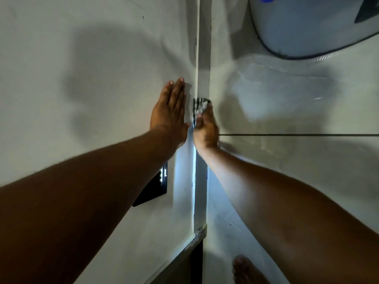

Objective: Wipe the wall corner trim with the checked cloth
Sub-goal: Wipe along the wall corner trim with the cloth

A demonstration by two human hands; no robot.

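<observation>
A grey vertical corner trim (203, 48) runs down the middle of the view where two pale walls meet. My right hand (206, 128) presses a black-and-white checked cloth (199, 106) against the trim at mid height; the cloth bunches out above my fingertips. My left hand (171, 111) lies flat with fingers together on the left wall, just left of the trim, holding nothing. Both forearms reach up from the bottom corners.
A black switch panel (158, 187) is on the left wall below my left forearm. A white rounded appliance (307, 25) with a dark cable hangs at upper right. A dark grout line (297, 135) crosses the right wall. A bare foot (244, 269) shows at the bottom.
</observation>
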